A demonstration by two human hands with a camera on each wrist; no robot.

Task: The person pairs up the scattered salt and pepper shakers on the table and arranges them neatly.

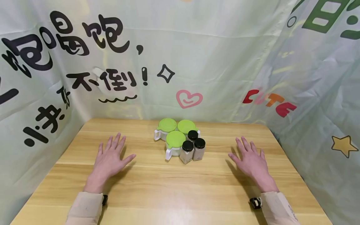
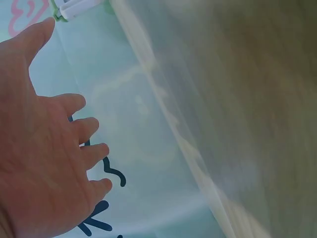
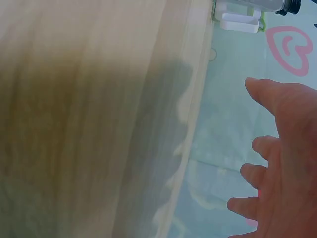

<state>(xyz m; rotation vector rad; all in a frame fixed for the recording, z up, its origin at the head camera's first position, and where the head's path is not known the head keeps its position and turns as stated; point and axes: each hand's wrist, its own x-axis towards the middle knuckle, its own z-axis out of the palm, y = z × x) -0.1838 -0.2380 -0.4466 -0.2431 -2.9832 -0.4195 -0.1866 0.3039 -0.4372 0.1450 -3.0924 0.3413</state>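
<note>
My left hand (image 1: 110,161) hovers palm down over the left side of the wooden table, its fingers spread and holding nothing. On the right side my right hand (image 1: 252,162) is held the same way, fingers apart. Between them, toward the back, stands a group of containers. Three seasoning jars have green lids, among them a front jar (image 1: 175,139), a back left jar (image 1: 167,125) and a back right jar (image 1: 187,126); white handles show on them. Close against these are three small bottles with black caps: a front bottle (image 1: 187,152), a right bottle (image 1: 199,150) and a rear bottle (image 1: 192,135), partly hidden.
A wooden table (image 1: 174,193) spans the space under both hands. Behind and beside it hangs a pale printed cloth (image 1: 219,62), meeting the table's back edge just behind the jars. Dark bands sit at both wrists, by the light sleeves (image 1: 85,207).
</note>
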